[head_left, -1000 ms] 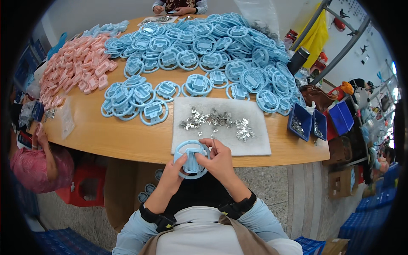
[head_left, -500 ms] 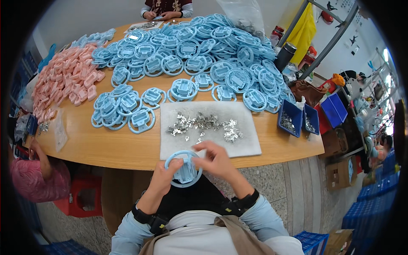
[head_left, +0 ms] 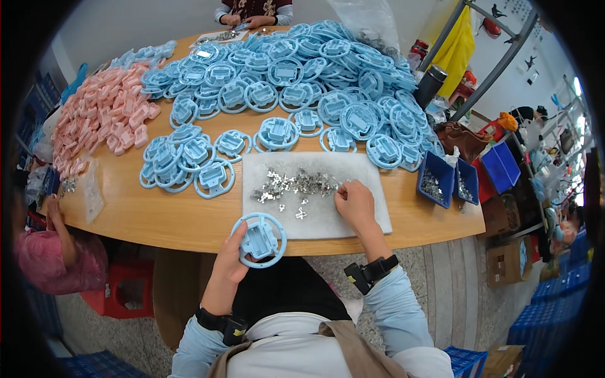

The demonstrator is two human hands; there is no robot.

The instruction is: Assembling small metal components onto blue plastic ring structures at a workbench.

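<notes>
Blue ring frame (head_left: 259,240) — clamped in left hand (head_left: 227,259), projecting rightward. Metal pieces (head_left: 293,183) — heap, long axis sideways, extending left from fingertips of nearer right hand (head_left: 357,205); whether pinched, cannot tell.

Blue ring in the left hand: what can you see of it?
The blue ring looks like moulded plastic: a round rim around a boxy, recessed centrepiece, with gaps between them. The left hand grips its left side, thumb on top, holding it, recess toward the camera, at the near edge of the table.
</notes>
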